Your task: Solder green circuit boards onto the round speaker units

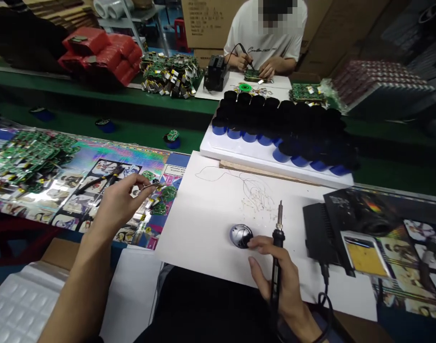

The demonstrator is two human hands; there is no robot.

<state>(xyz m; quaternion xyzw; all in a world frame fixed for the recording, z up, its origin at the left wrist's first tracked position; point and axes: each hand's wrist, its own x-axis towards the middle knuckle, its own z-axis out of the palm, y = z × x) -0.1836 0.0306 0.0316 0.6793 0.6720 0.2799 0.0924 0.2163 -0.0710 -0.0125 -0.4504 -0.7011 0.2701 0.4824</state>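
My right hand (284,271) holds a black-handled soldering iron (277,257), its metal tip pointing up and away from me. The fingertips of that hand reach the edge of a small round object (240,236) with a shiny, reflective top, standing on a white board (203,228). Off to the left, my left hand (124,196) pinches something thin and small over a loose group of green circuit boards (164,200); its kind is not clear. Thin wire and small scraps (257,197) lie on the white board beyond the round object.
Black-topped blue cylinders fill a white foam tray (239,145) behind the board. A black soldering station (321,233) stands right, beside a yellow sponge (366,259). Pliers (114,174) and a pile of circuit boards (32,157) lie left. Opposite, a person (268,43) works on boards.
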